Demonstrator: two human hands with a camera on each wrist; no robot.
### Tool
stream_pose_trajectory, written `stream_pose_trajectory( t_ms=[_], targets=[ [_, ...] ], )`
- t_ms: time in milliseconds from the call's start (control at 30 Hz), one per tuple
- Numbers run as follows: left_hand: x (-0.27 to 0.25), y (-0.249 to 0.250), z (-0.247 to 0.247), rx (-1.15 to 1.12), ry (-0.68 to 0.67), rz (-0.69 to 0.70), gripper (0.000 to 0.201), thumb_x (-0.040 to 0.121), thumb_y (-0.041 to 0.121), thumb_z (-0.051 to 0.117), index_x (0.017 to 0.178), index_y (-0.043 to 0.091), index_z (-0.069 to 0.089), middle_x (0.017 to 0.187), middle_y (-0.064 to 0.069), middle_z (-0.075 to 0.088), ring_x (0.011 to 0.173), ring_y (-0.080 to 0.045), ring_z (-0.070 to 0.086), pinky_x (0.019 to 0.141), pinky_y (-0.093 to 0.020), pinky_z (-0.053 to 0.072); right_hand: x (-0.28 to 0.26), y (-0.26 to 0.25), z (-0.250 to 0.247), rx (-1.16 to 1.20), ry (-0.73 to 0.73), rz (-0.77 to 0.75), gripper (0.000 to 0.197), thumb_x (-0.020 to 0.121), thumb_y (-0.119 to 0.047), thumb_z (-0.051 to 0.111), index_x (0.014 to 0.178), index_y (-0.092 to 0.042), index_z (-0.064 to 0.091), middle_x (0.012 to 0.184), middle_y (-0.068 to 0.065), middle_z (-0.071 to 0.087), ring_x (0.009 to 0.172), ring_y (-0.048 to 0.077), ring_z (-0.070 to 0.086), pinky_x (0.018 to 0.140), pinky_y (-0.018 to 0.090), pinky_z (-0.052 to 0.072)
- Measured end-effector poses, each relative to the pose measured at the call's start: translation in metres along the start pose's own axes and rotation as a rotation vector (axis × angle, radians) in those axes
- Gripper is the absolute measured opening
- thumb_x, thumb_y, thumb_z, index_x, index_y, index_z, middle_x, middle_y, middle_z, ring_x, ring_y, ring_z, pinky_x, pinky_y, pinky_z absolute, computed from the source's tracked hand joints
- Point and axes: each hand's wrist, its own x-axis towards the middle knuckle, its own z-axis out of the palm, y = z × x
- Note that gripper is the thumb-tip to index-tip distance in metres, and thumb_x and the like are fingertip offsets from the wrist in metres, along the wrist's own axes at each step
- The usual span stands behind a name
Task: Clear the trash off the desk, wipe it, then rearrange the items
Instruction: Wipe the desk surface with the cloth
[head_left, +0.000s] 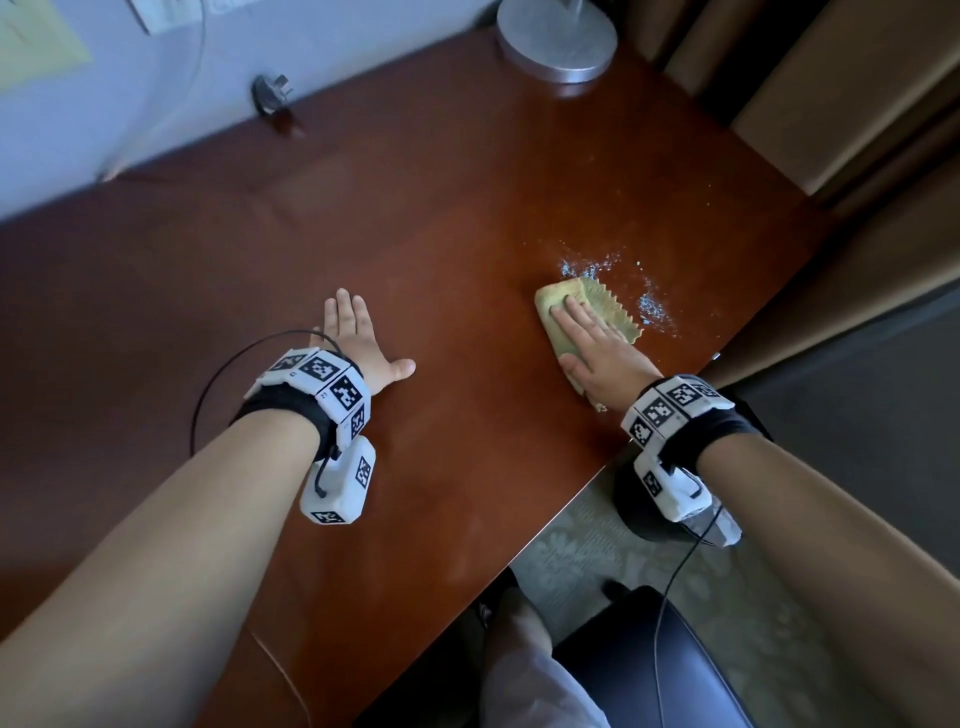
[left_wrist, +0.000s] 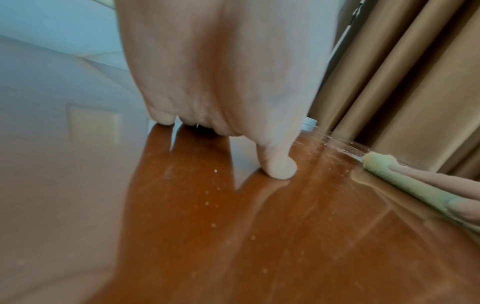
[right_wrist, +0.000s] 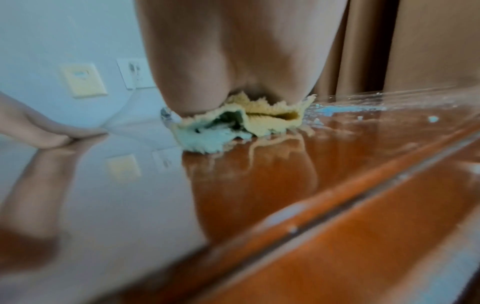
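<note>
My right hand (head_left: 597, 348) lies flat with straight fingers on the folded yellow-green cloth (head_left: 582, 312), pressing it onto the reddish wooden desk (head_left: 441, 208) toward its right edge. Just beyond the cloth, on its far and right side, I see a scatter of pale blue wet specks (head_left: 613, 275). My left hand (head_left: 353, 343) is released, palm down with fingers spread on the bare wood, well apart to the left of the cloth. A round silver lamp base (head_left: 558, 44) stands at the far edge, beside brown curtains (head_left: 831, 93).
</note>
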Motion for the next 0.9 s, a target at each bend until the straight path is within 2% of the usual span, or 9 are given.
stream_pose_trajectory(
  t_ms=[200, 433, 567, 633, 733, 767, 833, 900],
  targets=[
    [0.000, 0.000, -0.001, 0.003, 0.000, -0.004, 0.100, 0.091, 0.060, 0.042, 0.146, 0.004, -0.022, 0.153, -0.011, -0.029, 0.144, -0.025, -0.020, 0.117, -0.041, 0.001, -0.006, -0.012, 0.004, 0.036, -0.003, -0.041, 0.060, 0.102, -0.029, 0.030, 0.151, -0.020, -0.003, 0.158, 0.001, -0.012, 0.145, 0.017, -0.013, 0.117, 0.038, -0.003],
    [-0.002, 0.000, -0.001, -0.008, 0.011, 0.000, 0.100, 0.092, 0.058, 0.042, 0.146, 0.004, -0.021, 0.153, -0.011, -0.029, 0.144, -0.025, -0.020, 0.119, -0.044, 0.003, -0.046, -0.056, 0.039, -0.089, 0.009, -0.144, 0.060, 0.102, -0.033, 0.029, 0.151, -0.024, -0.004, 0.158, -0.005, -0.013, 0.144, 0.014, -0.016, 0.115, 0.040, -0.010],
    [-0.002, -0.002, 0.002, -0.028, 0.044, 0.018, 0.100, 0.092, 0.058, 0.044, 0.146, 0.004, -0.020, 0.154, -0.011, -0.027, 0.144, -0.025, -0.020, 0.118, -0.045, 0.003, -0.064, -0.059, 0.055, -0.128, 0.017, -0.159, 0.058, 0.103, -0.035, 0.024, 0.150, -0.023, -0.005, 0.157, -0.005, -0.014, 0.143, 0.013, -0.018, 0.115, 0.037, -0.012],
    [-0.002, -0.003, 0.004, -0.034, 0.059, 0.025, 0.099, 0.092, 0.057, 0.044, 0.147, 0.004, -0.019, 0.155, -0.011, -0.026, 0.144, -0.025, -0.019, 0.118, -0.045, 0.001, -0.074, -0.053, 0.064, -0.101, 0.046, -0.144, 0.057, 0.102, -0.040, 0.019, 0.150, -0.023, -0.006, 0.156, -0.006, -0.015, 0.139, 0.009, -0.022, 0.115, 0.036, -0.012],
    [-0.002, -0.002, 0.005, -0.035, 0.066, 0.019, 0.099, 0.092, 0.056, 0.044, 0.147, 0.004, -0.018, 0.155, -0.011, -0.026, 0.144, -0.025, -0.020, 0.118, -0.045, 0.000, -0.092, -0.040, 0.077, -0.068, 0.121, -0.094, 0.064, 0.091, -0.052, 0.000, 0.149, -0.025, -0.009, 0.148, -0.013, -0.023, 0.135, 0.005, -0.025, 0.113, 0.032, -0.013],
    [-0.002, -0.002, 0.005, -0.035, 0.067, 0.017, 0.099, 0.092, 0.056, 0.045, 0.147, 0.004, -0.018, 0.155, -0.011, -0.026, 0.144, -0.025, -0.020, 0.118, -0.045, 0.000, -0.096, -0.037, 0.080, -0.040, 0.147, -0.060, 0.062, 0.093, -0.050, 0.002, 0.149, -0.025, -0.009, 0.146, -0.014, -0.024, 0.135, 0.004, -0.025, 0.114, 0.032, -0.013],
    [-0.003, -0.001, 0.005, -0.035, 0.070, 0.016, 0.098, 0.092, 0.056, 0.045, 0.147, 0.003, -0.018, 0.155, -0.011, -0.026, 0.144, -0.026, -0.019, 0.118, -0.045, -0.001, -0.103, -0.030, 0.085, 0.049, 0.198, 0.025, 0.056, 0.101, -0.040, 0.017, 0.149, -0.025, -0.008, 0.146, -0.015, -0.023, 0.135, 0.002, -0.025, 0.115, 0.033, -0.011],
    [-0.003, -0.001, 0.006, -0.031, 0.081, 0.016, 0.098, 0.092, 0.056, 0.045, 0.147, 0.003, -0.017, 0.155, -0.012, -0.025, 0.144, -0.026, -0.019, 0.117, -0.046, 0.000, -0.106, -0.025, 0.089, 0.152, 0.270, 0.107, 0.058, 0.102, -0.032, 0.027, 0.149, -0.024, -0.006, 0.149, -0.014, -0.020, 0.136, 0.002, -0.023, 0.115, 0.032, -0.011]
  ],
)
